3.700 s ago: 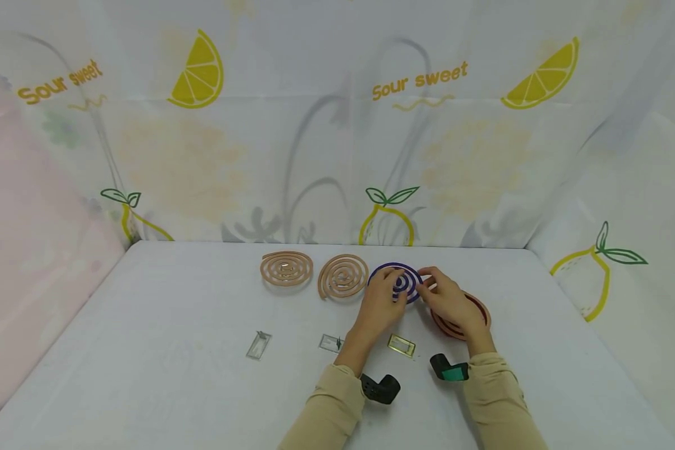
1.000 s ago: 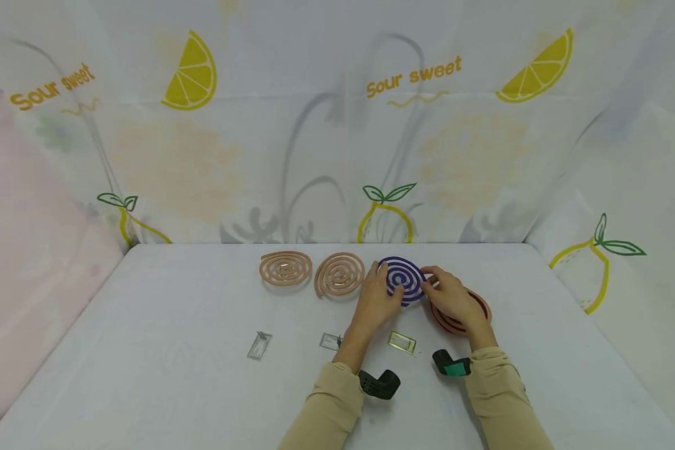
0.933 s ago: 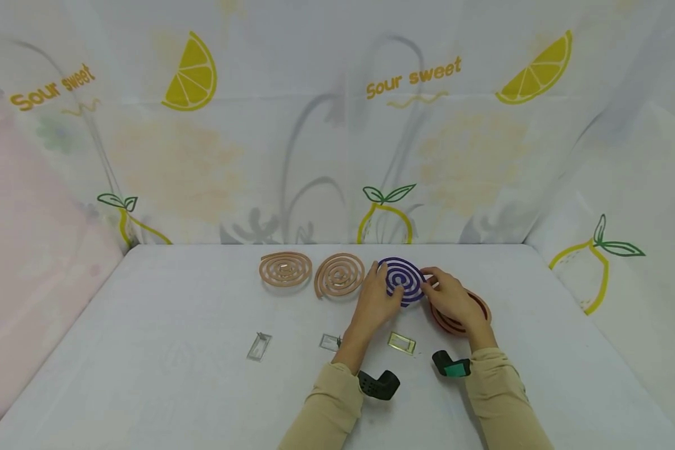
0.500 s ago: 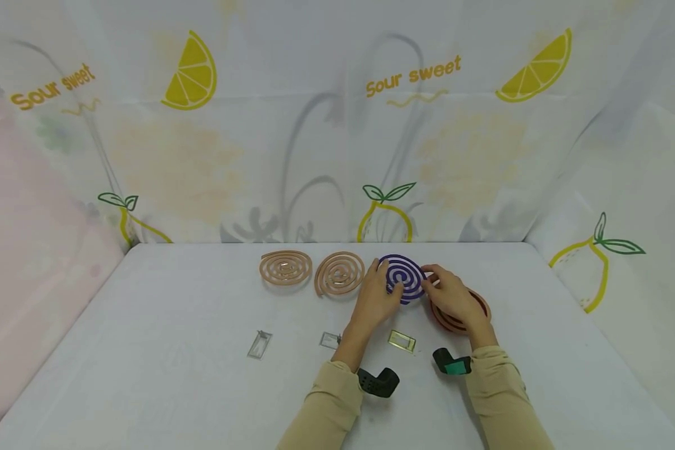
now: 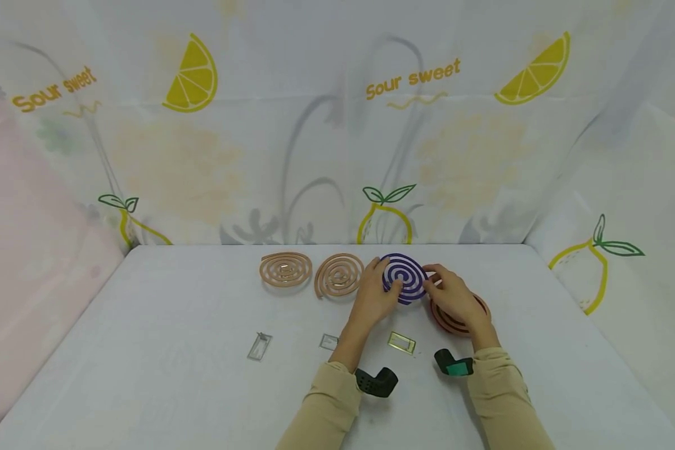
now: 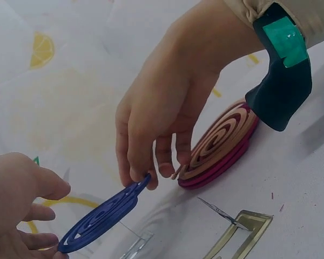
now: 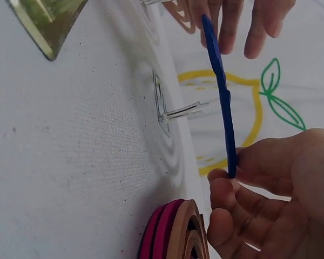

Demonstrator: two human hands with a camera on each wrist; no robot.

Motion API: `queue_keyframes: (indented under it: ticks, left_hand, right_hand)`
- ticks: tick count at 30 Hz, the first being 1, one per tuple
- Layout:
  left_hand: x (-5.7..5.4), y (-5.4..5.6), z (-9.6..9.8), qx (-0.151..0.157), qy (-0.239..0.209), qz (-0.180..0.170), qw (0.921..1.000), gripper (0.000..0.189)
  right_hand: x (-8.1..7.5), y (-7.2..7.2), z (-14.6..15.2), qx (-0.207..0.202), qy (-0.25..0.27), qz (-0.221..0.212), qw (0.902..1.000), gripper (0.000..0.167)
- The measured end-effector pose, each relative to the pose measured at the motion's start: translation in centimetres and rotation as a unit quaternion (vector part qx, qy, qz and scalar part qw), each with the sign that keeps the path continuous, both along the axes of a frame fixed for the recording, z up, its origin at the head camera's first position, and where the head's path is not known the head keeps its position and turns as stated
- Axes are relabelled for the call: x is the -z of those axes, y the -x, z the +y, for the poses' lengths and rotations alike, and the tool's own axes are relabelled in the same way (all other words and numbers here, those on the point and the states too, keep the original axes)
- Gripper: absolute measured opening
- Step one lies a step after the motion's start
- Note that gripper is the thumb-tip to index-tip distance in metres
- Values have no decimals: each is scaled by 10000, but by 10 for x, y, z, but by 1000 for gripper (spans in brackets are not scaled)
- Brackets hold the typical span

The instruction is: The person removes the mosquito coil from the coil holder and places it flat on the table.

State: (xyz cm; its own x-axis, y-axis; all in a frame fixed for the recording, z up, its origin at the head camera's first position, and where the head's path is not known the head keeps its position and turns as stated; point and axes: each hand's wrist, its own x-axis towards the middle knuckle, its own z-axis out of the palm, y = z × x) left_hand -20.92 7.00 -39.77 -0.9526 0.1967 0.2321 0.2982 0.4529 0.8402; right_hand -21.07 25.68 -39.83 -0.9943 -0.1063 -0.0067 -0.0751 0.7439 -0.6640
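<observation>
A blue mosquito coil (image 5: 406, 279) is off the table, tilted, between the two hands in the head view. The right hand (image 5: 452, 299) pinches its right edge between thumb and fingertips, plain in the right wrist view. At the opposite edge is the left hand (image 5: 373, 299), its fingers spread and thumb apart; a fingertip meets or nearly meets the rim in the left wrist view. Below the coil, a metal coil stand (image 7: 161, 108) with a raised prong shows in the right wrist view. In the head view that stand is hidden.
Two tan coils (image 5: 285, 270) sit at the back left on stands. A stack of tan and magenta coils (image 5: 460, 315) lies under the right hand. Nearer are two silvery stands (image 5: 260, 345) and a gold stand (image 5: 402, 343). A printed cloth (image 5: 292, 156) hangs behind the table.
Since the earliest frame, the left fingers have drawn back from over the blue coil to its left edge. Lately the coil has shifted slightly right with the right hand.
</observation>
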Motion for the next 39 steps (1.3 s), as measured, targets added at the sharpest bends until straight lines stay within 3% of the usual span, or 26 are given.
queue_keyframes:
  ticks: [5, 14, 19, 24, 33, 39]
  left_hand:
    - [2, 1, 0, -130, -167, 266, 9994, 47]
    - [3, 3, 0, -454, -495, 297, 9973, 41]
    - [6, 5, 0, -524, -1235, 458, 9899, 38]
    - [3, 8, -1, -532, -1873, 283, 9805, 39]
    - [4, 11, -3, -595, -2052, -240, 9766, 33]
    - [3, 10, -4, -564, -2103, -266, 9757, 32]
  right_hand:
    - [-4, 0, 4, -74, 128, 34, 9999, 42]
    - [-2, 2, 9, 57, 708, -101, 9974, 43]
    - [-3, 1, 10, 98, 1041, -153, 9944, 43]
    - [-9, -2, 10, 188, 1364, -54, 9905, 43]
    - [-19, -5, 14, 303, 1353, 4, 9903, 41]
    - [-22, -8, 17, 223, 1424, 96, 9895, 41]
